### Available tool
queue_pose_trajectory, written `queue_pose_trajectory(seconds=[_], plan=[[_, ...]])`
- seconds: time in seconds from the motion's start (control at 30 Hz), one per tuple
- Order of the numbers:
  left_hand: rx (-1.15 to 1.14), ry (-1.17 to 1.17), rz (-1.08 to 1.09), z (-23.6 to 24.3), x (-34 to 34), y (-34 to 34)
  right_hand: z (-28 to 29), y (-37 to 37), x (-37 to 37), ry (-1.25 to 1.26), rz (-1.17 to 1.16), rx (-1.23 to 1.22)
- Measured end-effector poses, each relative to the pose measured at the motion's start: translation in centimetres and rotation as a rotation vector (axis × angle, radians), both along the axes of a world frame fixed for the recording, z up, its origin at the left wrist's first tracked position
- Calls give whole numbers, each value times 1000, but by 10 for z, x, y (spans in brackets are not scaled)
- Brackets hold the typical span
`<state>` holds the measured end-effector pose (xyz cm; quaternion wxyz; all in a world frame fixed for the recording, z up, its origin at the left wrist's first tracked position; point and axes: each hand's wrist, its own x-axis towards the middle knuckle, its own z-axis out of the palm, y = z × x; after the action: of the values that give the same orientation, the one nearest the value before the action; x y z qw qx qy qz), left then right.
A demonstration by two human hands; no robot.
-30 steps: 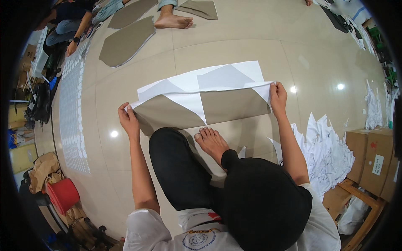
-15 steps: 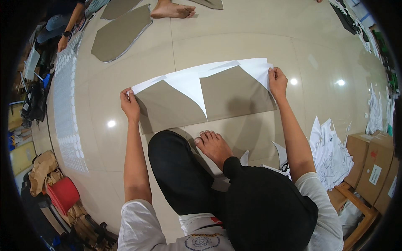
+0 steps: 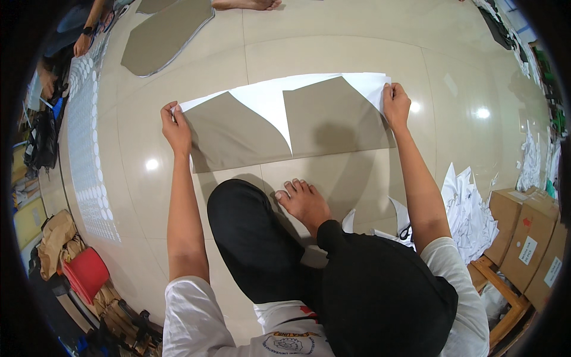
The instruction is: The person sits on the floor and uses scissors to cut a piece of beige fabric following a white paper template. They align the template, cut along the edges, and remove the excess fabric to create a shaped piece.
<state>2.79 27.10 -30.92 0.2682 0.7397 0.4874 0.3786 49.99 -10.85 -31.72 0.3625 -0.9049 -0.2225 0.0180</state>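
Note:
A wide fabric sheet (image 3: 235,128), white with two brown pattern shapes, stretches between my hands in front of my bent knee and bare foot. My left hand (image 3: 176,129) pinches its upper left corner, thumb and fingers closed. At the upper right corner, my right hand (image 3: 397,106) grips the edge the same way. A pointed white gap divides the two brown shapes. By my right forearm lie small white offcuts (image 3: 401,213), with a black looped handle (image 3: 405,231) partly hidden by my head.
A brown cut piece (image 3: 166,38) lies far left, near another person's foot (image 3: 247,4). White dotted sheeting (image 3: 86,149) runs along the left. White scraps (image 3: 470,217) are heaped by cardboard boxes (image 3: 523,238) at right. A red item (image 3: 86,273) sits lower left.
The sheet's left end has moved slightly left and farther away with my left hand. My grip stays at both corners. The whole view has shifted a little.

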Motion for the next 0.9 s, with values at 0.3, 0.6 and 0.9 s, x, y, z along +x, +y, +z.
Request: queue_pose_trajectory(seconds=[0.3,0.6,0.9], plan=[[-76,27,17,-14,-13,7,-3,-2,-8,7,-5,5],[-184,43,-30,-24,-22,8,-1,2,-13,35,32,-4],[-35,35,44,-10,8,-1,-6,-12,0,-40,-16,4]])
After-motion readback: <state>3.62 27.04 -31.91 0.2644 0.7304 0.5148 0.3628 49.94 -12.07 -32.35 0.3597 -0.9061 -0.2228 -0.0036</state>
